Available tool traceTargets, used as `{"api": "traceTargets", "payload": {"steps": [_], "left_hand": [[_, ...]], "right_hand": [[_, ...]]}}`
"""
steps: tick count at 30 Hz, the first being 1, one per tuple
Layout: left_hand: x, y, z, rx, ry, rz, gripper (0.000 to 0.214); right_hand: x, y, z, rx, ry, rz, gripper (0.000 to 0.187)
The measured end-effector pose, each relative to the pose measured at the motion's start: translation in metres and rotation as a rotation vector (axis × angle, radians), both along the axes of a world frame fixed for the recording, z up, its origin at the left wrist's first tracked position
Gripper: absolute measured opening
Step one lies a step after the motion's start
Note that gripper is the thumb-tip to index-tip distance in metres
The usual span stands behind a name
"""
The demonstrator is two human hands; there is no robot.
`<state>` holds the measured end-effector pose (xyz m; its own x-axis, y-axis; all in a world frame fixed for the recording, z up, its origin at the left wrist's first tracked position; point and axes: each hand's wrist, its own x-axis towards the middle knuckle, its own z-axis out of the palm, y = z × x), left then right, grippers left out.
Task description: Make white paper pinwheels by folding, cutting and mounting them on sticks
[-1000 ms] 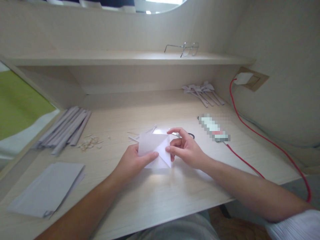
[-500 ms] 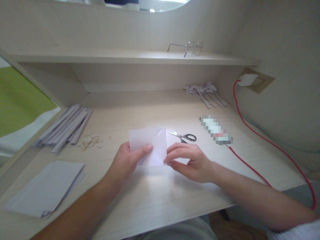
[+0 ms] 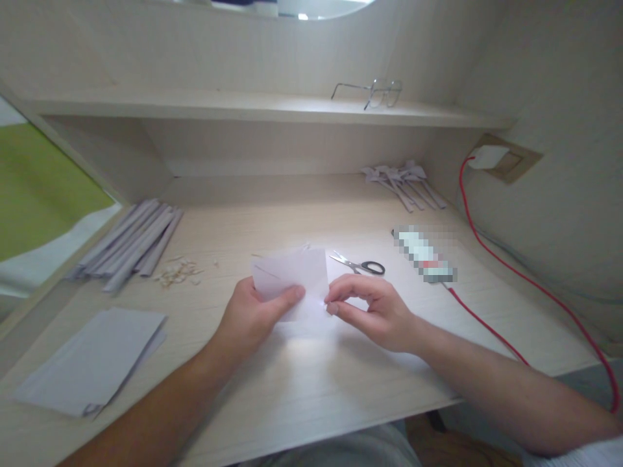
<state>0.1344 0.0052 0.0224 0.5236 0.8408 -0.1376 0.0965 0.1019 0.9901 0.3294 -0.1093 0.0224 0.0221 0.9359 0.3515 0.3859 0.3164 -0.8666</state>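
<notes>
A small square sheet of white paper (image 3: 292,272) is held up above the desk. My left hand (image 3: 257,311) grips it at the left, thumb lying across the front and the other fingers hidden behind. A dark slanting line, like a slit or fold, shows near its upper left corner. My right hand (image 3: 374,308) is closed at the paper's right edge, thumb and index finger pinching it at the lower right. Just beyond that hand, scissors (image 3: 360,264) with black handles lie partly open on the desk.
Rolled paper sticks (image 3: 131,243), small loose pieces (image 3: 178,271) and a stack of paper (image 3: 97,360) lie at the left. Paper pinwheels (image 3: 402,181) rest at back right. A blurred phone (image 3: 423,254) connects to a red cable (image 3: 487,325). Glasses (image 3: 382,94) sit on the shelf (image 3: 243,110).
The paper has turned and tilted in my hands, so the diagonal line at its upper right no longer shows and one appears at upper left. My right fingers have closed on its edge.
</notes>
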Motion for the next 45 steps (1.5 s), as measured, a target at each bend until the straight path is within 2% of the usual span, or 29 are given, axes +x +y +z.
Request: {"api": "traceTargets", "payload": {"steps": [4, 11, 16, 20, 45], "left_hand": [[0.0007, -0.002, 0.0001, 0.013, 0.021, 0.01, 0.042], [0.0016, -0.0044, 0.0055, -0.032, -0.015, -0.011, 0.043], [0.0015, -0.0039, 0.0014, -0.024, -0.042, -0.008, 0.041], [0.0023, -0.0051, 0.0014, -0.036, -0.017, 0.006, 0.044], [0.0011, -0.0043, -0.0013, 0.032, 0.039, 0.02, 0.04]], "right_hand": [[-0.0005, 0.0009, -0.0014, -0.045, 0.044, -0.036, 0.006], [0.0005, 0.0025, -0.0038, -0.028, 0.07, -0.072, 0.005], [0.0004, 0.0027, -0.0028, 0.01, 0.053, -0.062, 0.005], [-0.0001, 0.002, -0.0006, -0.025, 0.064, -0.081, 0.005], [0.0017, 0.0041, 0.0005, -0.091, 0.061, -0.035, 0.006]]}}
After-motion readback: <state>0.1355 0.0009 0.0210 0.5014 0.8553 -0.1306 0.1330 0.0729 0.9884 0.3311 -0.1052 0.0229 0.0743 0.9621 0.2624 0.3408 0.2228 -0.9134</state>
